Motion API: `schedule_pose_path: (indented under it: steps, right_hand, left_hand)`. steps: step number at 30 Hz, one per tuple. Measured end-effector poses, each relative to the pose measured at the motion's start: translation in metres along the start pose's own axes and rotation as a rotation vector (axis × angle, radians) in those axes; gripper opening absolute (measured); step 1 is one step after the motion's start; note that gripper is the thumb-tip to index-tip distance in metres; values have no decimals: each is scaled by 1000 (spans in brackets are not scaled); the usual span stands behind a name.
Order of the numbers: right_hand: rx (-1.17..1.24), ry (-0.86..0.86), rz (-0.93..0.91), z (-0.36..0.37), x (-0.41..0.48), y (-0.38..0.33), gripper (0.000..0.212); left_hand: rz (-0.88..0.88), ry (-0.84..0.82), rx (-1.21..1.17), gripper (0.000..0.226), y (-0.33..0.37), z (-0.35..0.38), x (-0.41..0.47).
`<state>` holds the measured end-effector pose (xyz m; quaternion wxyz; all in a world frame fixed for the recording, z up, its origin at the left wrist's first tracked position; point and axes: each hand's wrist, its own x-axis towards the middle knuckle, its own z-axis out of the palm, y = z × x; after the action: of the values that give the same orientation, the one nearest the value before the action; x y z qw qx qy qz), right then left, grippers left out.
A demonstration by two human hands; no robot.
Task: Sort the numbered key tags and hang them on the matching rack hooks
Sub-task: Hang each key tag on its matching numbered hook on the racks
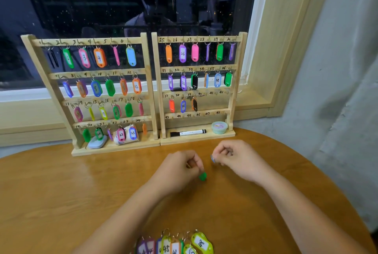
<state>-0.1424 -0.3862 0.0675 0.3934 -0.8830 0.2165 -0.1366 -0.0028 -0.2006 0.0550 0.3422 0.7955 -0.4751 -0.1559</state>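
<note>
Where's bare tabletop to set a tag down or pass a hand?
Bare table: the patch left of the left hand, up to the left rack; the patch right of the right hand, toward the rim; a strip between the hands and the right rack. Crowded: the tag pile at the near edge.

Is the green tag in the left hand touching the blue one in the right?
Apart. The head view shows bare table between the green tag, pinched by the left hand, and the blue tag in the right hand.
</note>
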Motion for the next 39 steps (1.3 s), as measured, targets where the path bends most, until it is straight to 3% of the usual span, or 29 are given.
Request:
schedule_pose_path:
  steps: [6, 14, 29, 39]
  right_hand:
    - [193, 217, -10, -20, 53, -27, 13]
    - [260, 384, 31, -42, 108, -56, 7]
    - [234, 388, 118, -41, 144, -67, 17]
    - [284, 457, 78, -20, 109, -43, 16]
  left_hand:
    - [17, 106, -10, 16, 8, -29, 30]
    - [29, 144, 15, 13, 18, -54, 64]
    - [85, 296, 90, 7, 48, -79, 138]
    - [59, 384, 139, 11, 60, -80, 174]
